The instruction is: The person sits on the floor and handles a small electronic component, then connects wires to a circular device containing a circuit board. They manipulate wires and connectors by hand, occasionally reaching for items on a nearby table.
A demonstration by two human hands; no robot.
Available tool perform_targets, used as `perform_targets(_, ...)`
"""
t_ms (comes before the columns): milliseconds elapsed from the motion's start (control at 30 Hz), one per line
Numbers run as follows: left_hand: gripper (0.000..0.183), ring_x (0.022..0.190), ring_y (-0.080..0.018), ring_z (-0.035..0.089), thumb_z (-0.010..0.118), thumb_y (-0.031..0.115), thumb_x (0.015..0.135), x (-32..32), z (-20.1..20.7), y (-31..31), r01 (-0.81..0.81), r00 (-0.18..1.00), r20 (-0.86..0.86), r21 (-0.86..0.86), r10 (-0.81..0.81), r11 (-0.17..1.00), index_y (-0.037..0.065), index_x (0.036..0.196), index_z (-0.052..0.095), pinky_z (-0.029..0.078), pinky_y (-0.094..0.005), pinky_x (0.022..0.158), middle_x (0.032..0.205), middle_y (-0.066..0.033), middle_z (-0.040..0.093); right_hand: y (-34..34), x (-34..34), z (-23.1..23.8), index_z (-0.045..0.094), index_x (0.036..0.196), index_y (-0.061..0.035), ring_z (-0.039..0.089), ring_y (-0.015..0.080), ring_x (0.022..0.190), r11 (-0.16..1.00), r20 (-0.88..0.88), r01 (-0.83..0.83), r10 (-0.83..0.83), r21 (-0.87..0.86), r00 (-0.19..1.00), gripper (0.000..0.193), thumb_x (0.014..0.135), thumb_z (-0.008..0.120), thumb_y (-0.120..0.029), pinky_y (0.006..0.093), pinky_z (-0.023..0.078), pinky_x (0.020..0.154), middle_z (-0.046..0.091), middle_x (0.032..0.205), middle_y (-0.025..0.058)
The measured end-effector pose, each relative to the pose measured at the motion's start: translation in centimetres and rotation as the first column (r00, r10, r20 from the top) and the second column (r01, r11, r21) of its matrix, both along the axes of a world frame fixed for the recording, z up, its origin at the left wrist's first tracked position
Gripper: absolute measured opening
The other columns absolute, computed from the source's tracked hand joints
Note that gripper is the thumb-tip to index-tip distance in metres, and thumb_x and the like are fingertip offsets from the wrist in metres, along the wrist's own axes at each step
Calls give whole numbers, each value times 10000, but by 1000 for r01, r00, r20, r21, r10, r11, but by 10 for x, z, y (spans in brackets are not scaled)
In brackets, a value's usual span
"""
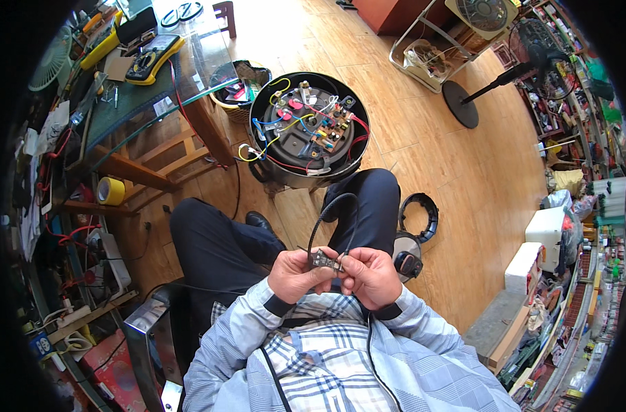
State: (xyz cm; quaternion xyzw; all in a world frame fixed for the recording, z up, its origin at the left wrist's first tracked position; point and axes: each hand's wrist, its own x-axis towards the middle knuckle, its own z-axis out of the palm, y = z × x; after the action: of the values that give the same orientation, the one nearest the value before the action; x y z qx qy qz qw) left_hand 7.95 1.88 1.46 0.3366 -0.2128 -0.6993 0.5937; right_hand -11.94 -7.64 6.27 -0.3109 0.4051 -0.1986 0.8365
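Both hands are up in front of the chest, pinching one small circuit board (pixel 325 259) between them. Left hand (pixel 296 275) has thumb and fingers closed on the board's left end; right hand (pixel 371 276) has fingertips closed on its right end. Board sits level, dark, with small parts on top. Black cable (pixel 332 209) loops up from the board area and arcs over the right knee. Person is seated, dark trousers, black shoe (pixel 261 222) on the wood floor.

Just right of the right knee: a black ring part (pixel 423 215) on the floor, and a round metal-and-black piece (pixel 407 257) beside the right hand.

Ahead of the knees: a round black appliance (pixel 309 130), upturned with its base off, wiring in red, blue, yellow and white exposed, a board inside it.

Left: cluttered workbench (pixel 131 103) with a yellow multimeter (pixel 154 60) on top, yellow tape roll (pixel 111 191) on its lower shelf.

Far right: standing fan (pixel 532 51), shelves of stock beyond.
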Motion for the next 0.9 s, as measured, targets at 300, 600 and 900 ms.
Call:
perform_targets(300, 279, 640, -89, 670, 798, 125, 1026, -7, -7, -13, -12, 999, 37, -78, 15, 997, 26, 1275, 721, 537, -262, 563, 855, -24, 750, 3, 18, -8, 708, 967, 10, 586, 108, 535, 986, -100, 96, -110, -135, 989, 140, 1076, 706, -78, 246, 429, 455, 635, 804, 34)
perform_targets(600, 382, 607, -27, 545, 832, 157, 1025, -19, -29, -15, -100, 993, -84, -191, 85, 977, 24, 1362, 709, 456, -217, 531, 943, 28, 732, -5, 10, -2, 648, 1409, 69, 656, 102, 824, 966, -29, -118, 114, -231, 993, 314, 1129, 634, -71, 216, 526, 716, 765, 1193, 96)
perform_targets(900, 551, 826, -92, 564, 809, 148, 982, 0, -28, -6, -76, 901, 423, -70, 99, 995, -31, 1470, 626, 509, -288, 738, 917, 9, 630, -23, -8, -23, 672, 1257, -13, 664, 124, 762, 948, -188, -71, 12, -310, 982, 172, 1115, 692, -108, 240, 550, 663, 738, 1013, 63)
